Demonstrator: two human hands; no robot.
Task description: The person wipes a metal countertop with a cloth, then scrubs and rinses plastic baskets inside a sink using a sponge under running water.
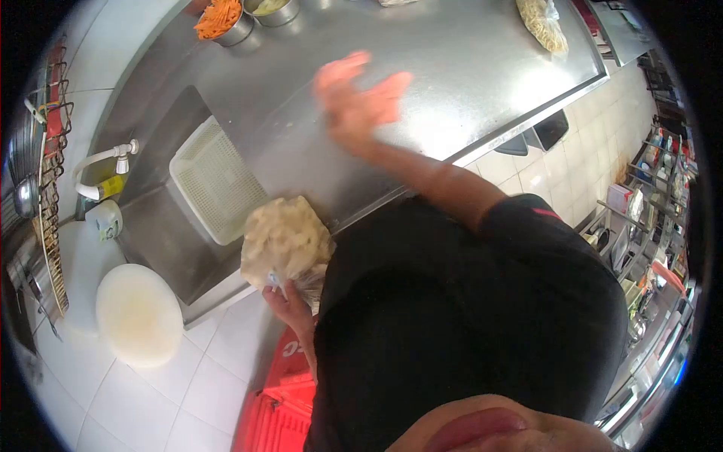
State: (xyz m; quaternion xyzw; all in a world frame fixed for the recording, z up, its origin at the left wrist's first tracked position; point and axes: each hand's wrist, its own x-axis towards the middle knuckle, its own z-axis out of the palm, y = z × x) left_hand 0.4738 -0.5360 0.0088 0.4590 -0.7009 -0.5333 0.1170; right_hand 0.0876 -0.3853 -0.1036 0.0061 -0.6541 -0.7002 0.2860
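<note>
My left hand (288,303) is closed on the gathered end of a clear plastic bag (286,239) filled with pale, lumpy pieces. The bag is at the counter's front edge, beside the sink and close against my body. Above the steel counter (279,98) my right hand (360,98) is stretched out with its fingers apart, blurred by motion and holding nothing. What the pieces in the bag are cannot be made out.
A white perforated basket (218,181) sits in the sink (154,233). Metal containers, one with orange shreds (218,19), stand at the back left. Another bag (544,29) lies at the far right. A round white board (139,315) and red crate (279,407) are lower left.
</note>
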